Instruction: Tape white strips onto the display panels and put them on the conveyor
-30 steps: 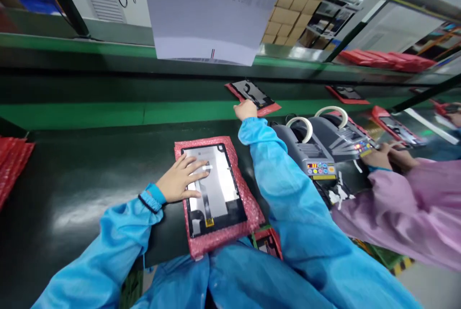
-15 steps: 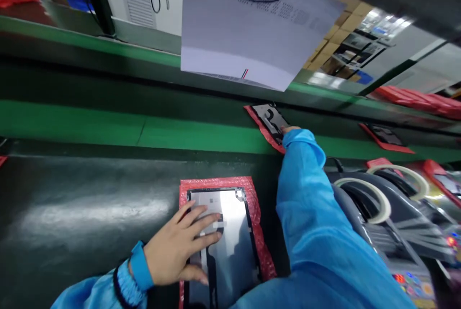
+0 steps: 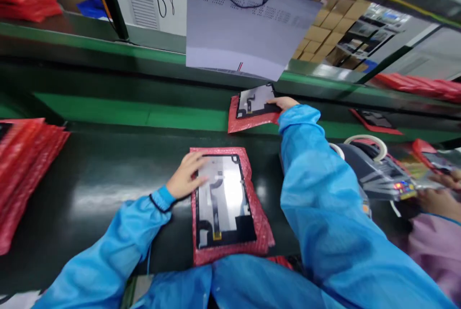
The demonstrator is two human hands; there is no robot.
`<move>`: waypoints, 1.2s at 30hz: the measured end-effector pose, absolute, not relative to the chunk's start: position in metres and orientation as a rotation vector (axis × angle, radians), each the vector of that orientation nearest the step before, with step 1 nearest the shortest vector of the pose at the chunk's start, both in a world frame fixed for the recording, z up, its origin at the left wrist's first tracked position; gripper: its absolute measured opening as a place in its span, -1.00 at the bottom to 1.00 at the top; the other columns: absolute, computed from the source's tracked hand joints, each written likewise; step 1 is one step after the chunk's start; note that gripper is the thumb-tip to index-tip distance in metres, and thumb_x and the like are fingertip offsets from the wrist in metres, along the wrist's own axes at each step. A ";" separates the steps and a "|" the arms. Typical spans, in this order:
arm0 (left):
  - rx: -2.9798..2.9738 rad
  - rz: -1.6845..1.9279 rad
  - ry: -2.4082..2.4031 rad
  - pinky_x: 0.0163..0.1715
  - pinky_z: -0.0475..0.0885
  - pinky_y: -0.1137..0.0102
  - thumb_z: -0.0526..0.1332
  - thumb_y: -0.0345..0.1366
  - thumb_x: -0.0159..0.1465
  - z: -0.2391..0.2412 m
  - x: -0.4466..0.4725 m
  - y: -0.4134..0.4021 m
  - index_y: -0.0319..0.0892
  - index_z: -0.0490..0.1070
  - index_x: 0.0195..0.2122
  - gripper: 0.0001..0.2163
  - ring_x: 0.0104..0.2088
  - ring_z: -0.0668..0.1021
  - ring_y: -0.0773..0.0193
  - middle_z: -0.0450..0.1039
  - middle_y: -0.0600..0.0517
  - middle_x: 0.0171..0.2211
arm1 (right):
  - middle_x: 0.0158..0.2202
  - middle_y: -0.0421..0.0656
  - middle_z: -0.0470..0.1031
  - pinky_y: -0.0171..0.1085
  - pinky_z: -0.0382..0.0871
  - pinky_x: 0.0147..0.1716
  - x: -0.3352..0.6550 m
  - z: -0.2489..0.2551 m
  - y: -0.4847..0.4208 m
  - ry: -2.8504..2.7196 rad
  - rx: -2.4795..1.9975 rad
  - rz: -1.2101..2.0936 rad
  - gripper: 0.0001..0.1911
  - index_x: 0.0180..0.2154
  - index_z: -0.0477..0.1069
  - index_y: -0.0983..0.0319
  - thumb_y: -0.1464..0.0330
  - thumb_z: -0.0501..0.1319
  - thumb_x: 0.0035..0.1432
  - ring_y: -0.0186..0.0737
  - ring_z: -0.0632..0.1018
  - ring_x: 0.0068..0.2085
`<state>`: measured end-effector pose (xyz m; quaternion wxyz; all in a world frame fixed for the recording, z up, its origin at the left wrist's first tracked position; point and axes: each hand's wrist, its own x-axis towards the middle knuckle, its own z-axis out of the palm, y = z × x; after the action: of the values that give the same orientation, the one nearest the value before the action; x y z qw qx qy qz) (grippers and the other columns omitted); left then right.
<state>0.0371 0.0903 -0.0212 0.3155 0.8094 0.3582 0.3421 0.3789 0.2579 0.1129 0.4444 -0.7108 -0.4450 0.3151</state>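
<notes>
A tablet panel [image 3: 223, 198] lies back-up on a red bubble-wrap sheet [image 3: 259, 232] on the dark bench in front of me. My left hand [image 3: 187, 174] rests on its upper left corner, fingers bent over the edge of the wrap. My right hand [image 3: 284, 103] reaches far forward and grips a second panel [image 3: 254, 100] together with its red wrap [image 3: 245, 122], tilted up off the green conveyor belt [image 3: 108, 112]. Both arms wear blue sleeves.
A stack of red bubble-wrap sheets [image 3: 25, 165] lies at the left. A tape dispenser machine [image 3: 374, 170] with tape rolls stands to the right, where another person's hands [image 3: 439, 194] and pink sleeve work. More wrapped panels [image 3: 374, 119] ride the belt. A white sheet [image 3: 245, 30] hangs overhead.
My right hand has taken hold of the far panel with its wrap and lifted it toward me off the belt. My left hand slid to the near panel's upper left corner.
</notes>
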 end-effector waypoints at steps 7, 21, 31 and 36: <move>0.930 0.947 0.988 -0.10 0.52 0.20 0.14 0.21 0.19 0.040 0.068 0.102 -0.30 0.38 -0.07 -0.39 -0.16 0.60 0.11 0.51 -0.25 -0.12 | -0.51 -0.19 0.49 -0.25 0.51 -0.38 0.315 0.124 0.104 -0.981 -1.411 1.181 -0.90 -0.46 0.41 0.22 0.37 0.31 0.02 -0.24 0.54 -0.42; 1.605 0.873 1.638 -0.12 0.42 0.31 0.11 -0.40 0.19 0.017 0.054 0.053 -0.27 0.47 -0.17 -0.77 -0.27 0.59 0.13 0.55 -0.08 -0.38 | -0.34 -0.11 0.52 -0.16 0.41 -0.14 0.298 0.022 -0.059 -1.387 -1.801 0.796 -0.56 -0.25 0.49 0.23 0.21 0.42 -0.24 -0.10 0.55 -0.22; 1.820 0.824 1.718 -0.23 0.46 0.32 0.20 -0.35 0.09 0.005 0.053 0.056 -0.18 0.19 0.00 -0.58 -0.42 0.56 0.21 0.46 0.06 -0.40 | -0.63 -0.27 0.38 -0.43 0.20 -0.69 0.397 0.005 -0.108 -0.296 -1.532 0.589 -0.48 -0.45 0.36 0.26 -0.07 0.32 -0.16 -0.45 0.35 -0.66; 1.936 0.862 1.755 -0.26 0.47 0.29 0.16 -0.33 0.13 0.004 0.048 0.055 -0.16 0.28 -0.09 -0.71 -0.39 0.54 0.20 0.44 0.02 -0.36 | -0.67 -0.31 0.34 -0.48 0.13 -0.71 0.401 0.015 -0.094 -0.365 -1.459 0.421 -0.60 -0.50 0.34 0.26 0.07 0.35 -0.12 -0.49 0.31 -0.67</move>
<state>0.0484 0.0555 0.0042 0.1937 0.6902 0.6258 0.3074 0.4011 -0.0943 0.0150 0.7105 -0.6574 -0.1646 0.1896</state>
